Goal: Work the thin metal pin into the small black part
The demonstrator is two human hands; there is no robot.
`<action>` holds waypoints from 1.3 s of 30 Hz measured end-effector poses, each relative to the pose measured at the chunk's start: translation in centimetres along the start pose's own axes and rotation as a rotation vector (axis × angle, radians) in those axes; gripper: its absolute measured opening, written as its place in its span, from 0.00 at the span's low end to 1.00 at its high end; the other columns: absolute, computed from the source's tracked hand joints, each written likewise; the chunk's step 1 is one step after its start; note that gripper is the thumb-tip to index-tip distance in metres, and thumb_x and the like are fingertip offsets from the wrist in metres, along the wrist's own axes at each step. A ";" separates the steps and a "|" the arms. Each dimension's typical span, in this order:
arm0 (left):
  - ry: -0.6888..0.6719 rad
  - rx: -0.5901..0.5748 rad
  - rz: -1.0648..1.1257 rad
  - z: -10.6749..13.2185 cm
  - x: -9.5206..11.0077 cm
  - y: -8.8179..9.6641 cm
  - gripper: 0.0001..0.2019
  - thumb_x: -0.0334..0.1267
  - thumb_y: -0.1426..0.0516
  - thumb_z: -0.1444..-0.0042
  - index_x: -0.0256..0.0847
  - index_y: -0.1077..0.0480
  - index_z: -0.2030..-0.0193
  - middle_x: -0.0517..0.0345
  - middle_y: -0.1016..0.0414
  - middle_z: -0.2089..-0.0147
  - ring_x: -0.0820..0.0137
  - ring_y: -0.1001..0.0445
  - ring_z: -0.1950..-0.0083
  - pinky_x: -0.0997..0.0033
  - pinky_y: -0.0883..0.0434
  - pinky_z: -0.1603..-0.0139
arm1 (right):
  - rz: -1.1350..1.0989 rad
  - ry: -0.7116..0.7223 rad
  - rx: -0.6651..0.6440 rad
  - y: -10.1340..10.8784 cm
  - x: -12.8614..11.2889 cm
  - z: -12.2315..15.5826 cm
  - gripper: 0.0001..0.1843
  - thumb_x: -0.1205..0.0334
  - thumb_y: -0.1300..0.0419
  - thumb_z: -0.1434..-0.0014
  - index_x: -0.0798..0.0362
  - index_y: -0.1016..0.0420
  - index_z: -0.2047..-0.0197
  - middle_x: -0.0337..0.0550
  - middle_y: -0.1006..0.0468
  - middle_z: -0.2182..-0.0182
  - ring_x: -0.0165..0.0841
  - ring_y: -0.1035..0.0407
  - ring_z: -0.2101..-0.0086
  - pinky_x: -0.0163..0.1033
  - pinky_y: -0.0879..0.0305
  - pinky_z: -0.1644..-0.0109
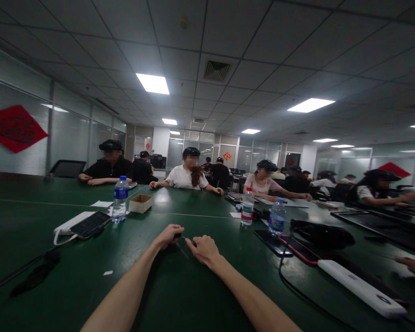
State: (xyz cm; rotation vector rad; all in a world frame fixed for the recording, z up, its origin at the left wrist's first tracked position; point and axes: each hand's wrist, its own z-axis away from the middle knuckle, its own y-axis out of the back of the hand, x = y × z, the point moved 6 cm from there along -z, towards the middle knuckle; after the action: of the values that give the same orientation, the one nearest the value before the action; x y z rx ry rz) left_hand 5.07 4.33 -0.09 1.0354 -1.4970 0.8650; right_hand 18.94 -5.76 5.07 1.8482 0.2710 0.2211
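Observation:
Both hands are over the green table in front of me, close together. My left hand (pixel 168 236) is closed, with a small dark end of something (pixel 178 235) showing at its fingers. A short gap to the right, my right hand (pixel 204 249) is also closed, and a dark bit (pixel 194 243) shows by its thumb. A thin pale line lies between the two hands. What they hold is too small and dim to name.
On the left are a water bottle (pixel 120 199), a small open box (pixel 140 203), a phone (pixel 90 224) and a white power bank. To the right stand two bottles (pixel 247 207), with phones, cables, a black pouch (pixel 321 234) and another white power bank (pixel 361 288). People sit around the table.

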 end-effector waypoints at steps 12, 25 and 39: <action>0.002 -0.072 0.070 0.0 0.0 0.1 0.25 0.63 0.42 0.52 0.41 0.40 0.68 0.72 0.48 0.82 0.80 0.52 0.85 0.77 0.58 0.82 | -0.021 -0.065 0.066 -0.2 -0.7 0.0 0.37 0.38 0.64 0.32 0.53 0.20 0.57 0.56 0.19 0.60 0.44 0.24 0.59 0.43 0.33 0.55; -0.005 -0.120 0.126 0.5 0.6 -0.1 0.22 0.58 0.40 0.49 0.41 0.39 0.66 0.72 0.49 0.83 0.81 0.53 0.85 0.78 0.61 0.82 | -0.051 -0.135 0.095 -0.3 0.1 -0.1 0.37 0.38 0.64 0.32 0.53 0.20 0.57 0.56 0.19 0.60 0.43 0.24 0.60 0.41 0.33 0.59; -0.009 -0.082 0.083 0.2 0.0 0.0 0.22 0.56 0.38 0.52 0.40 0.38 0.66 0.71 0.46 0.81 0.81 0.51 0.84 0.77 0.59 0.82 | -0.054 -0.134 0.115 -0.7 0.3 -0.3 0.36 0.40 0.63 0.31 0.53 0.20 0.58 0.56 0.19 0.61 0.43 0.23 0.61 0.43 0.32 0.59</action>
State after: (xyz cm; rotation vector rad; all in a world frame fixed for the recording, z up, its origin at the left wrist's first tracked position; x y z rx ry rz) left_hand 4.97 4.18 -0.10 0.9241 -1.5792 0.8505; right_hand 19.10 -5.23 4.47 1.9578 0.2440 0.0445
